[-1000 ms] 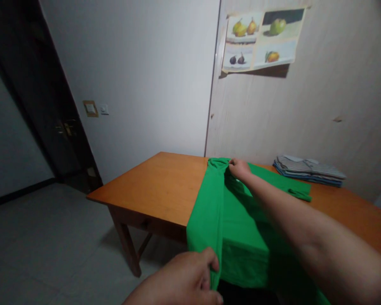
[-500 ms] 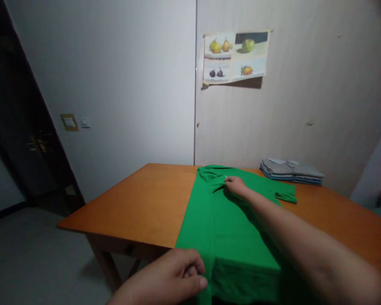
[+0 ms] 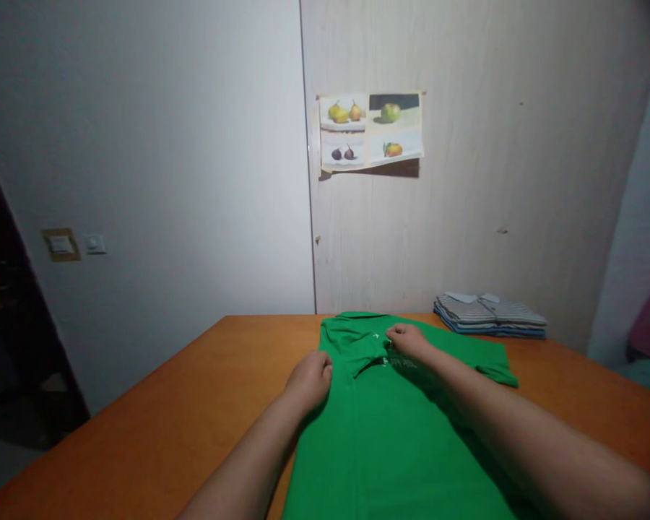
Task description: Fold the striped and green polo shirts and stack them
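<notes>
Right hand is pinching the likely soft green shirt, sensibly by its sleeve; left hand is resting curled, grip unclear.

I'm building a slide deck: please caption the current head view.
A green shirt laid on a wooden table, left hand at its side edge, right hand over its printed front.

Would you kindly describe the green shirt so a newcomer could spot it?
Find the wooden table below the fruit pictures. The shirt lies across it, under the right hand. It is bright green with white print, unlike the striped folded clothes nearby.
</notes>
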`<state>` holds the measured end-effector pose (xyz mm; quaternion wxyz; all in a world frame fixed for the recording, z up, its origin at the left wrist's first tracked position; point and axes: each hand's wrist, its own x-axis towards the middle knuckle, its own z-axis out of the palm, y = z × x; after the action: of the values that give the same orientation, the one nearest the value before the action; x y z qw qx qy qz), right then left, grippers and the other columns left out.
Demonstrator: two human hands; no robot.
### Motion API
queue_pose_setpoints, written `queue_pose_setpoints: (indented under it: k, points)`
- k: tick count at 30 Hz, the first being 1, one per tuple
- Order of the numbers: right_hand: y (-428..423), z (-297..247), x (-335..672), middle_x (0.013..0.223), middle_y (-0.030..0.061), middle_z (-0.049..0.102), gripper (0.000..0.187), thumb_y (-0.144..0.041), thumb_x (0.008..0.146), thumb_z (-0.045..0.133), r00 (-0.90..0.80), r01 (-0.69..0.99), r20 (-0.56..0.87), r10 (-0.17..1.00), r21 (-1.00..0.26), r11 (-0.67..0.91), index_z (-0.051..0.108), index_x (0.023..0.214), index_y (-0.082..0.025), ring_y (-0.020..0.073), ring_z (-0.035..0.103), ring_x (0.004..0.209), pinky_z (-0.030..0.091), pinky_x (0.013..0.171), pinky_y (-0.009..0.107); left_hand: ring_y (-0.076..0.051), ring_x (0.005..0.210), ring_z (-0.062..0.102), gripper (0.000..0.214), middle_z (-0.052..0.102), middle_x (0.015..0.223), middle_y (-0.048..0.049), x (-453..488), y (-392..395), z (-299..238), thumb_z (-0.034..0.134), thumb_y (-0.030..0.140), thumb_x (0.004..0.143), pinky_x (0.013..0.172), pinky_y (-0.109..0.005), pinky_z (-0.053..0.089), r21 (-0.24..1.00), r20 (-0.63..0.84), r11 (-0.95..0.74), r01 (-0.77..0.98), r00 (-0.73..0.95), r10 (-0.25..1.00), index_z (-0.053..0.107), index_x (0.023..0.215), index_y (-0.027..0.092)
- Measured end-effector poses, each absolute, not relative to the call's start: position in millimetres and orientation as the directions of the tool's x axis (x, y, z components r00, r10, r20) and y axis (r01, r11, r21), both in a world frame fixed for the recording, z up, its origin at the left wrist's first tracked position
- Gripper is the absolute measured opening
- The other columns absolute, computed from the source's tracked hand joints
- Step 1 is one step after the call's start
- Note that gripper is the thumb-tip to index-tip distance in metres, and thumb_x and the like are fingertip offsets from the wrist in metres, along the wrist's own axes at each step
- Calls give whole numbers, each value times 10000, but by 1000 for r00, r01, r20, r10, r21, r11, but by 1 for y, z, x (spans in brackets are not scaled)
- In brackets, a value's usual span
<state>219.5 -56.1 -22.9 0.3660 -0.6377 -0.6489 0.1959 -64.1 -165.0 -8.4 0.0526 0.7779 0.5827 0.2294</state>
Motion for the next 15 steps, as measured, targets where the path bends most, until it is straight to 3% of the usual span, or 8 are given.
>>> queue_pose_setpoints:
  k: [5, 9, 13, 15]
  points:
    - [-25, -18, 212, 705, 47, 696, 176, -172, 857, 554, 53, 741, 247, 968, -659, 127, 681, 736, -152, 154, 632, 679, 406, 607, 216, -243, 1084, 612, 226, 677, 1121, -144, -54, -135, -30, 483, 202, 928, 928, -331, 442, 304, 292, -295, 906, 207, 934, 669, 1045, 148]
    - [-3, -16, 196, 857, 82, 747, 125, -159, 817, 606, -21, 787, 236, 971, -595, 162, 729, 837, -150, 200, 672, 838, 457, 727, 248, -267, 1144, 596, 297, 663, 1190, -135, -54, -135, -42, 447, 293, 957, 995, -393, 434, 214, 274, -303, 929, 241, 931, 652, 1132, 168]
    - [11, -19, 173, 1168, 122, 731, 339, -181, 750, 695, -123, 808, 185, 975, -552, 207, 747, 1085, -162, 261, 651, 1100, 473, 914, 295, -288, 1257, 545, 362, 643, 1289, -114, -53, -140, -45, 394, 358, 977, 1130, -536, 327, 197, 257, -284, 938, 230, 939, 622, 1219, 216]
    - [14, -20, 162, 1204, 123, 720, 472, -183, 685, 756, -174, 809, 139, 975, -545, 222, 734, 1157, -178, 273, 649, 1116, 481, 934, 307, -294, 1302, 517, 383, 624, 1343, -110, -51, -142, -45, 372, 370, 982, 1172, -614, 237, 209, 247, -268, 940, 214, 945, 606, 1251, 229]
